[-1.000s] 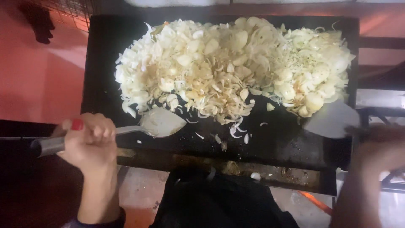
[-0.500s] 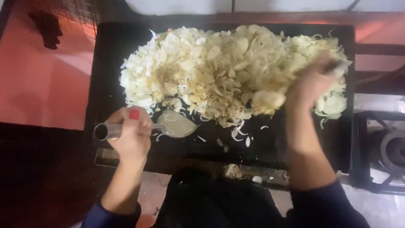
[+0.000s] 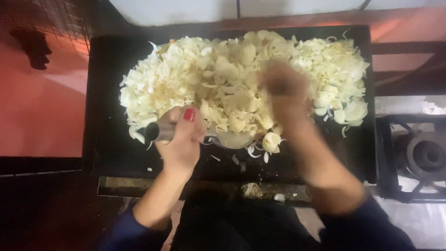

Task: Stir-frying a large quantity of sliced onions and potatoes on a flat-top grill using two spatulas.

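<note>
Right now the left hand [image 3: 180,139], lower-centre-left of frame, is wrapped tight round the metal handle of a spatula [image 3: 200,135]. Fingers curled shut over it, no gap showing betw. fingers & handle; thumb w/ red nail polish lies on top. Handle end pokes out to the left of the fist, round & hollow-looking. Blade sticks out to the right, wide & pale, its tip tucked under the near edge of the chopped onion pile [image 3: 241,79].

Right hand [image 3: 284,88], centre-right of frame, is over the pile, badly motion-blurred. Can't tell if its fingers are spread or closed, nor whether it holds anything. Forearm runs down to lower right, dark blue sleeve at the wrist end.

Onion pile covers most of the upper half of the black griddle [image 3: 109,153], stretching from upper left across to the right edge. Pieces pale white-yellow, some browner strands mid-pile. A few loose bits lie on bare griddle just below the blade, near frame centre.

Front lip of griddle has greasy scraps in a trough. Gas burner [image 3: 425,155] sits at far right, apart from the griddle. Reddish counter [image 3: 37,111] at left.
</note>
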